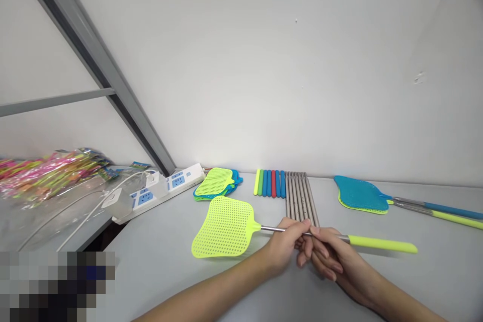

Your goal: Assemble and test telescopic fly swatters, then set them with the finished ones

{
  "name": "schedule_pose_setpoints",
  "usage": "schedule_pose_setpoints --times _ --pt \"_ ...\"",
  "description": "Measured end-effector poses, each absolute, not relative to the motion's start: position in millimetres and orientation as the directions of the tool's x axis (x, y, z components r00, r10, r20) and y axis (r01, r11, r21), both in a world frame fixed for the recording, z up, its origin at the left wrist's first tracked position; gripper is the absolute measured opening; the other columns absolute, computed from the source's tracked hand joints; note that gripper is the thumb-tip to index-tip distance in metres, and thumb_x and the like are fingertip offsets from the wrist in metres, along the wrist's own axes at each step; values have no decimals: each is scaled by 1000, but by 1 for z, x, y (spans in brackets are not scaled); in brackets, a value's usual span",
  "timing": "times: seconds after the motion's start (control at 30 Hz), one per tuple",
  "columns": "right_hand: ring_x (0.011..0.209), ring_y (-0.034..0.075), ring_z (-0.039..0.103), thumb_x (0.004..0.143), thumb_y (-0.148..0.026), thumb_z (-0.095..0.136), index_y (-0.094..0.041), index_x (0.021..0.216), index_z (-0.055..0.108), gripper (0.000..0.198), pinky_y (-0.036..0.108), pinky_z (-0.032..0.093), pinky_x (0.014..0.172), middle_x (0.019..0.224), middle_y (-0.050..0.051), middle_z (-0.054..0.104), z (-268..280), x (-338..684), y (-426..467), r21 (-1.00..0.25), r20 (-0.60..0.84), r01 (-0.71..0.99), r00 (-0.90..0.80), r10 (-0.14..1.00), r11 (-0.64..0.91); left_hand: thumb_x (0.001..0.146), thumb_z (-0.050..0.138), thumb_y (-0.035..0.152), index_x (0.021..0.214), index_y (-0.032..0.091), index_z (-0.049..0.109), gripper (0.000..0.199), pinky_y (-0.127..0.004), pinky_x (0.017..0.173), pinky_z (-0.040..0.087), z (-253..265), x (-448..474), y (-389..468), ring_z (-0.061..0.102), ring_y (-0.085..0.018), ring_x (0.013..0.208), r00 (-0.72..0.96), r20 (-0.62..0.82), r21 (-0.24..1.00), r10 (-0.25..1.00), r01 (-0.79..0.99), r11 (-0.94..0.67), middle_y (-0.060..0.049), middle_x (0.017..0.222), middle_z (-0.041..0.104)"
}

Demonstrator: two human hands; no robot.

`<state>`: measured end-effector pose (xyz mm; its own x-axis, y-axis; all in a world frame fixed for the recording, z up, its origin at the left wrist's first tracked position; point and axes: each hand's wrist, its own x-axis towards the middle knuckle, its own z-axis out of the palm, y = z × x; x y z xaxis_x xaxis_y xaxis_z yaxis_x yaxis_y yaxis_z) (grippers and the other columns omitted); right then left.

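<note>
A yellow fly swatter (226,229) with a metal rod and a yellow grip lies across both my hands, just above the table. My left hand (289,241) pinches the rod on the side toward the perforated head. Close beside it, my right hand (332,254) holds the rod nearer the yellow grip (383,244). Behind my hands, a row of metal rods (302,193) lies on the table. To their left are several coloured handle sleeves (269,183) in yellow, green, blue and red. A stack of loose swatter heads (214,182) sits farther left.
Two swatters, with a blue head (358,193) uppermost, lie at the right. A white power strip (166,191) with plugs and cables stands at the left. Plastic-bagged colourful items (56,173) are beyond it. A wall (294,70) rises behind the grey table (158,261).
</note>
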<state>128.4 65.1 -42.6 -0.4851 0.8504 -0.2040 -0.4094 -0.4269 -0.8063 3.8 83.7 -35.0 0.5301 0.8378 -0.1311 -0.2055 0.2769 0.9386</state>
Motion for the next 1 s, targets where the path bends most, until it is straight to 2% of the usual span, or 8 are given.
schedule_pose_setpoints --times 0.2,0.37,0.53,0.7,1.0 --pt "30 5 23 80 -44 44 -15 49 48 43 21 25 41 29 -9 23 -45 130 65 -812 -233 -387 -469 852 -436 74 42 42 43 14 51 43 -23 41 29 -36 1 87 39 -9 34 588 -124 934 799 -202 294 -1 41 48" --pt "31 6 27 82 -42 41 -16 48 44 43 21 28 44 30 -9 21 -48 131 67 -777 -232 -438 -468 853 -451 78 34 46 44 15 47 48 -23 45 31 -47 1 91 41 -9 36 578 -110 933 809 -221 285 2 35 41" --pt "32 7 30 81 -38 43 -17 46 40 41 22 26 43 31 -8 21 -51 132 70 -764 -263 -449 -440 859 -464 78 36 38 45 16 41 40 -23 47 31 -48 1 94 39 -8 35 615 -132 918 777 -219 330 4 33 40" --pt "32 7 26 79 -35 46 -17 46 39 38 22 24 41 31 -8 22 -48 132 71 -768 -284 -435 -426 859 -470 77 37 38 46 18 34 37 -23 47 31 -42 0 94 38 -8 35 642 -134 907 755 -228 355 5 33 41" --pt "34 7 24 79 -33 46 -18 46 36 38 23 23 43 32 -8 23 -43 130 71 -786 -294 -416 -398 869 -456 78 37 36 44 18 32 39 -24 47 31 -43 -5 97 40 -9 36 663 -121 906 739 -230 354 3 33 42"
